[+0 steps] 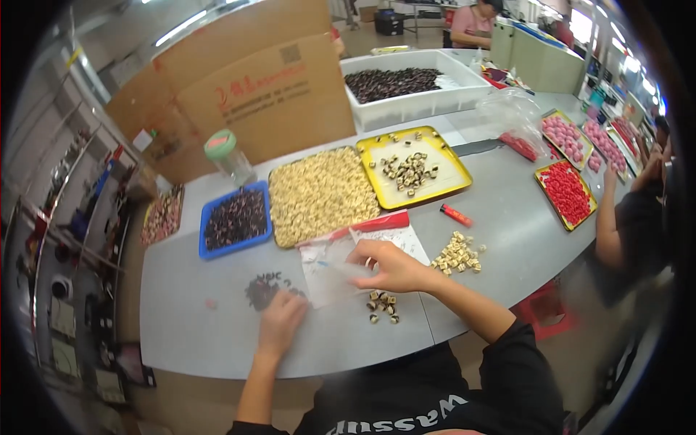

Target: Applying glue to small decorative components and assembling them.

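My right hand (395, 267) is closed around a translucent, pale squeeze bottle (345, 270) with a narrow bluish tip pointing left. Under it lies a white paper sheet (406, 241) with marks on it. My left hand (283, 319) rests low over the table, fingers curled together at the edge of a loose pile of small dark pieces (262, 291); what they pinch is hidden. Several small cream-and-dark pieces (383, 307) lie below my right wrist. Right of that hand is a heap of small cream cubes (460, 254).
Behind the sheet stand a blue tray (203, 249) of dark pieces, a tray of cream pieces (322, 190) and a yellow tray (454, 186). A red tube (456, 215) lies right. Farther back are a green-lidded jar (229, 157), cardboard (268, 94) and a white bin (406, 107). Other people work right and behind.
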Motion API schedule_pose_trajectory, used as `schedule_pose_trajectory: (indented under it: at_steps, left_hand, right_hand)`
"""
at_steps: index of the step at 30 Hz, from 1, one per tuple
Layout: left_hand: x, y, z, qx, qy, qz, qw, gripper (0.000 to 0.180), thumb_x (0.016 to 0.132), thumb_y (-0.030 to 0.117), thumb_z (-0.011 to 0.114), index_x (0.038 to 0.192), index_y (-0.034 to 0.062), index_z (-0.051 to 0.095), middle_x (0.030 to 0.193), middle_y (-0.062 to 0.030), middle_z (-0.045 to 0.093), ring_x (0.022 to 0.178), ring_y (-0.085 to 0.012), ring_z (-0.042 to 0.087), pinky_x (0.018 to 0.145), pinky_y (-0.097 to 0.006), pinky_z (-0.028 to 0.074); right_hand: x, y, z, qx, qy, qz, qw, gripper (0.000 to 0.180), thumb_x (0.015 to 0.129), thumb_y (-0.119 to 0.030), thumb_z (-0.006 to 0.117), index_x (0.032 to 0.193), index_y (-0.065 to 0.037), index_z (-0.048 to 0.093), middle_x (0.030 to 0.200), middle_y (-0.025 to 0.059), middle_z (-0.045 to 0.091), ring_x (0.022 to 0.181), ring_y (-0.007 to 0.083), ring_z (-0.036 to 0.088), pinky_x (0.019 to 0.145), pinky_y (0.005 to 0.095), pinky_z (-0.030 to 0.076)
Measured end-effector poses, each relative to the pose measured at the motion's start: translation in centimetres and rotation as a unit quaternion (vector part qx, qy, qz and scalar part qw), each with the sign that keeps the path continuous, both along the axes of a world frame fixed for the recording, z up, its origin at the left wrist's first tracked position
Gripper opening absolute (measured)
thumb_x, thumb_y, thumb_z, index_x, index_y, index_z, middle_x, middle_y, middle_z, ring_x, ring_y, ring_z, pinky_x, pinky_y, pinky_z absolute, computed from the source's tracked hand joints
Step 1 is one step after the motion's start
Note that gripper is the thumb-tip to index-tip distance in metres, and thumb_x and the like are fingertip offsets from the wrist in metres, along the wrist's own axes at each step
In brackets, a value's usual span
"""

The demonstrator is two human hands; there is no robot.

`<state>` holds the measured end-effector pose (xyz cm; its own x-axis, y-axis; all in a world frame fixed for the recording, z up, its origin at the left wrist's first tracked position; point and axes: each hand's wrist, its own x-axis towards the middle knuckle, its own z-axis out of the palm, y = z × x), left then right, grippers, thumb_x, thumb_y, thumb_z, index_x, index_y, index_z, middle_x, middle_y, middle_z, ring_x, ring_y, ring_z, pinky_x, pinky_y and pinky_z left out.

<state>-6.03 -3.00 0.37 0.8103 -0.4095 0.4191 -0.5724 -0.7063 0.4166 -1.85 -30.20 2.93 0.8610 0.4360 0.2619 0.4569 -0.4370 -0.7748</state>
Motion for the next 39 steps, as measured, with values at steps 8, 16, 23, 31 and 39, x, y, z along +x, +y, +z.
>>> schedule_pose_trajectory:
  at_steps: [8, 16, 23, 31, 39]
  left_hand:
    - [2.7, -2.7, -0.4, -0.164, 0.068, -0.007, 0.984, 0.013, 0.074, -0.005, 0.069, 0.086, 0.0010, 0.067, 0.086, -0.0081, 0.063, 0.071, -0.0115, 0.062, 0.060, -0.022, 0.051]
    - [3.3, -8.2, -2.4, -0.279, 0.299, -0.119, 0.905, 0.014, 0.085, -0.003, 0.060, 0.099, -0.0042, 0.059, 0.097, -0.0100, 0.064, 0.082, -0.0135, 0.063, 0.075, -0.025, 0.052]
    - [3.1, -8.0, -2.8, -0.370, 0.375, -0.121, 0.842, 0.013, 0.086, -0.006, 0.057, 0.099, -0.0059, 0.061, 0.096, -0.0118, 0.063, 0.084, -0.0167, 0.064, 0.074, -0.026, 0.053]
    - [4.1, -7.8, -1.8, -0.348, 0.265, -0.187, 0.880, 0.021, 0.077, -0.008, 0.065, 0.094, 0.0026, 0.071, 0.097, -0.0106, 0.066, 0.089, -0.0176, 0.063, 0.075, -0.025, 0.051]
    - [3.6, -7.6, -2.4, -0.340, 0.238, -0.197, 0.888, 0.025, 0.073, -0.010, 0.067, 0.093, 0.0033, 0.071, 0.098, -0.0099, 0.064, 0.087, -0.0174, 0.063, 0.074, -0.025, 0.052]
  right_hand:
    - [1.7, -0.9, 0.1, 0.314, 0.247, 0.032, 0.916, 0.028, 0.090, -0.025, 0.058, 0.105, -0.001, 0.062, 0.098, 0.0052, 0.062, 0.094, 0.0109, 0.056, 0.082, 0.0281, 0.046]
    - [1.0, -1.9, -1.3, 0.510, 0.393, 0.021, 0.765, 0.046, 0.089, -0.029, 0.056, 0.121, 0.004, 0.050, 0.110, 0.0108, 0.058, 0.099, 0.0213, 0.058, 0.084, 0.0358, 0.048]
    - [1.1, -1.5, -1.3, 0.478, 0.371, -0.004, 0.796, 0.059, 0.085, -0.039, 0.056, 0.130, -0.001, 0.044, 0.102, 0.0094, 0.058, 0.087, 0.0161, 0.059, 0.069, 0.0295, 0.051]
    - [2.0, -1.7, -2.2, 0.522, 0.330, -0.039, 0.786, 0.040, 0.090, -0.042, 0.052, 0.114, -0.010, 0.050, 0.105, 0.0079, 0.060, 0.069, 0.0118, 0.049, 0.059, 0.0230, 0.040]
    - [1.7, -1.8, -3.7, 0.639, 0.314, -0.059, 0.700, 0.038, 0.084, -0.037, 0.068, 0.107, -0.008, 0.059, 0.114, 0.0038, 0.061, 0.067, 0.0072, 0.039, 0.060, 0.0196, 0.035]
